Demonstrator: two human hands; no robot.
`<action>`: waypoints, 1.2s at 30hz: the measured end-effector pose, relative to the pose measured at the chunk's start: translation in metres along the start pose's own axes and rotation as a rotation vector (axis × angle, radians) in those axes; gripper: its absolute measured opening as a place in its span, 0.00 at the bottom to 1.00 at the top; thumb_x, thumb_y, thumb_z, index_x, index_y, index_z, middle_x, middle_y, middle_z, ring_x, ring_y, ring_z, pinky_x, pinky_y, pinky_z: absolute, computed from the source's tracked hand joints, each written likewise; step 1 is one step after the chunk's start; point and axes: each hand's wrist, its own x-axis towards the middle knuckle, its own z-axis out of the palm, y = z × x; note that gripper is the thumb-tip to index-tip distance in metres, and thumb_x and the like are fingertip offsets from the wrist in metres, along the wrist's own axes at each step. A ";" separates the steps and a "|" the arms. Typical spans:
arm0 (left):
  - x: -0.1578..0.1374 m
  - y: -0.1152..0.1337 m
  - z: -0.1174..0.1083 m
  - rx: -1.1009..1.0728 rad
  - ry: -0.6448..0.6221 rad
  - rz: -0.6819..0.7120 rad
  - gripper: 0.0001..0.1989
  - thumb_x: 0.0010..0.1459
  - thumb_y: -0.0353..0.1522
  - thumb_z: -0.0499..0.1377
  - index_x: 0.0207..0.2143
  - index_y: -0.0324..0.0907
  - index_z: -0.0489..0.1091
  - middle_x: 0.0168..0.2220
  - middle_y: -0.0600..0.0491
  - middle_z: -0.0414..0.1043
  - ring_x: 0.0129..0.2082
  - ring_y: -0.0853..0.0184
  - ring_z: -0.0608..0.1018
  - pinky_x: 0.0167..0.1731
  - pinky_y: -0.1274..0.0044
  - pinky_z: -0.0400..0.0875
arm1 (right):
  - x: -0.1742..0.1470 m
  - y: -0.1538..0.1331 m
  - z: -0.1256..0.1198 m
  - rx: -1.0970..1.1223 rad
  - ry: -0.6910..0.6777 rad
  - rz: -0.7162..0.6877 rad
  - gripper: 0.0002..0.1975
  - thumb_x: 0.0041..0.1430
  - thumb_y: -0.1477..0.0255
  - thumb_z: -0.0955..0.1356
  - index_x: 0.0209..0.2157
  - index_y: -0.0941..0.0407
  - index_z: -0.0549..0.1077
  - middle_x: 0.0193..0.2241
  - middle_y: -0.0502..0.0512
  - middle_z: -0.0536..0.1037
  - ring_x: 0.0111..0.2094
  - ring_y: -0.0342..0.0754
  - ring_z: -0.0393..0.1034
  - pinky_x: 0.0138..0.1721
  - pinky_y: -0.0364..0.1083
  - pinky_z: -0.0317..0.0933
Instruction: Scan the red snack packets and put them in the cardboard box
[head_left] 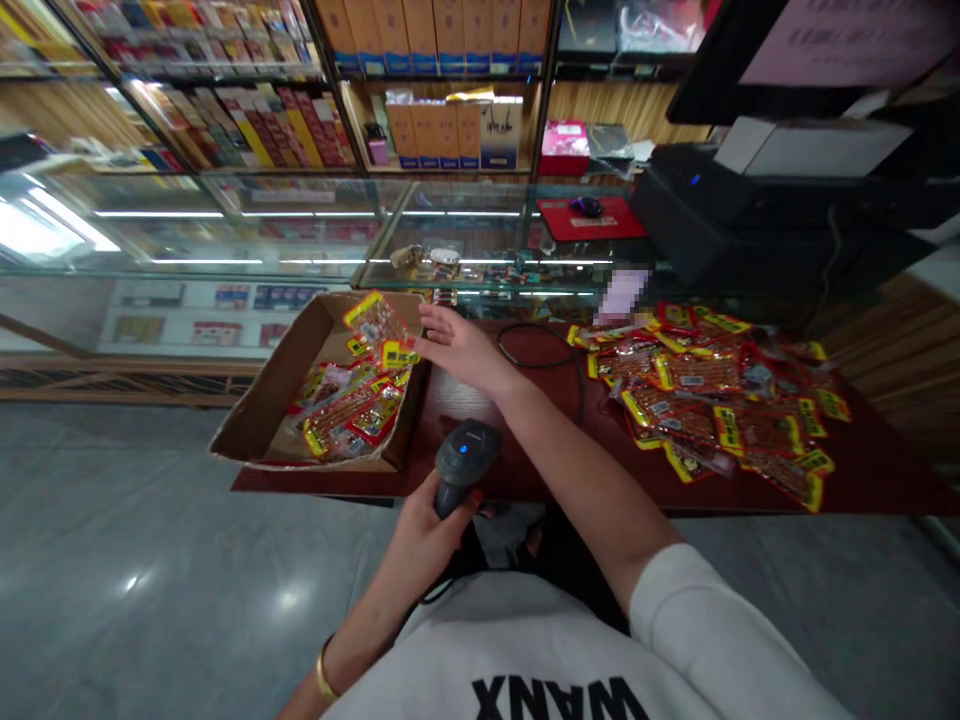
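Observation:
My left hand (424,535) is wrapped round the handle of a dark grey barcode scanner (469,455), which has a blue light on its head. My right hand (454,345) reaches across to the right rim of an open cardboard box (259,405), its fingers stretched out and apart. Just left of those fingertips, a red and yellow snack packet (375,322) hangs tilted over the box; whether it touches the fingers I cannot tell. More such packets (352,405) lie loose inside the box. A large pile of similar snack packets (705,385) covers the right side of the table.
The dark red table (510,470) carries the box, the pile and a looped black cable (525,362). Behind it stands a glass display counter (300,235) with a mouse (587,206) on a red mat (559,220). A black checkout machine (757,215) stands at the back right.

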 end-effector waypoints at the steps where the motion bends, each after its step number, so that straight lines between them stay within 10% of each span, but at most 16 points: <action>1: 0.001 -0.001 0.001 -0.004 0.000 0.000 0.15 0.56 0.41 0.65 0.40 0.40 0.72 0.17 0.62 0.65 0.16 0.70 0.66 0.19 0.80 0.61 | -0.005 0.002 -0.004 -0.084 0.007 -0.033 0.28 0.57 0.68 0.77 0.58 0.49 0.72 0.60 0.56 0.77 0.62 0.53 0.70 0.64 0.54 0.65; 8: 0.016 -0.007 0.017 -0.015 -0.046 0.027 0.14 0.55 0.42 0.66 0.38 0.41 0.75 0.18 0.60 0.66 0.17 0.68 0.68 0.21 0.78 0.63 | -0.127 0.014 -0.140 -0.813 0.455 -0.009 0.18 0.63 0.73 0.66 0.53 0.54 0.77 0.58 0.65 0.78 0.61 0.63 0.69 0.66 0.68 0.56; 12: 0.027 -0.007 0.029 -0.011 -0.067 0.048 0.15 0.54 0.42 0.67 0.38 0.40 0.76 0.20 0.58 0.68 0.19 0.68 0.69 0.22 0.77 0.64 | -0.194 0.025 -0.194 -1.267 0.655 0.250 0.21 0.63 0.70 0.66 0.57 0.53 0.74 0.59 0.70 0.76 0.59 0.72 0.68 0.57 0.74 0.59; 20: 0.032 0.000 0.037 0.028 -0.099 0.040 0.16 0.55 0.42 0.66 0.40 0.40 0.76 0.19 0.59 0.66 0.19 0.68 0.68 0.22 0.78 0.64 | -0.226 0.052 -0.201 -1.491 0.652 0.231 0.17 0.70 0.68 0.63 0.54 0.50 0.78 0.61 0.67 0.75 0.61 0.68 0.68 0.53 0.67 0.61; 27: 0.032 -0.010 0.029 0.028 -0.062 0.039 0.14 0.55 0.40 0.65 0.39 0.39 0.76 0.18 0.60 0.64 0.18 0.69 0.68 0.23 0.78 0.66 | -0.224 0.051 -0.165 -1.425 0.684 -0.171 0.12 0.73 0.70 0.65 0.48 0.52 0.81 0.44 0.57 0.86 0.45 0.54 0.77 0.52 0.53 0.60; 36: 0.034 -0.015 0.028 0.025 -0.083 0.071 0.11 0.56 0.38 0.64 0.37 0.39 0.75 0.18 0.60 0.65 0.18 0.70 0.66 0.23 0.79 0.65 | -0.246 0.072 -0.200 -1.623 0.794 0.040 0.13 0.70 0.65 0.67 0.50 0.54 0.81 0.55 0.63 0.81 0.57 0.65 0.70 0.59 0.67 0.49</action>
